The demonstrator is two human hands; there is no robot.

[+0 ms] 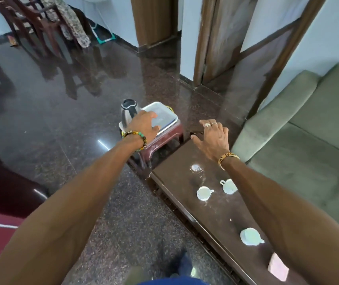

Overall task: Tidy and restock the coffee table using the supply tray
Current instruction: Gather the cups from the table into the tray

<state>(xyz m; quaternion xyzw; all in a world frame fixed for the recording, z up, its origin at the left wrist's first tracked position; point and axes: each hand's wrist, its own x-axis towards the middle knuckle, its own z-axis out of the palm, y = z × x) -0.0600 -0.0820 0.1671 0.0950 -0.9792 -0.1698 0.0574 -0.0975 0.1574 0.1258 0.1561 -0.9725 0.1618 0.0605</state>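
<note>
- The floor [61, 99] is dark polished stone, shiny enough to mirror the wooden chairs [31, 19] at the far left.
- A green sofa [308, 130] runs along the right wall, just beside a long dark brown coffee table [216, 214].
- The table top is dusty, with white smears around the cups.
- I count three white cups on the table. Two stand near each other at the middle, the left cup [204, 193] and the right cup [228, 186], and a third cup [250, 236] stands nearer the person.
- A fourth white thing peeps out behind the right forearm; I cannot tell what it is.
- I cannot make out what is in the cups.
- One pink cloth [278, 268] lies at the table's near end.
- One metal tray [164, 117] sits on a maroon plastic stool [162, 140] off the table's far end, showing its bare bottom.
- One steel kettle [128, 112] with a black lid stands just left of the tray.
- The left hand [144, 125] reaches over the tray's near-left corner, fingers stretched forward, gripping nothing I can see.
- The right hand [213, 138] hovers over the table's far end, fingers spread wide, holding nothing.
</note>
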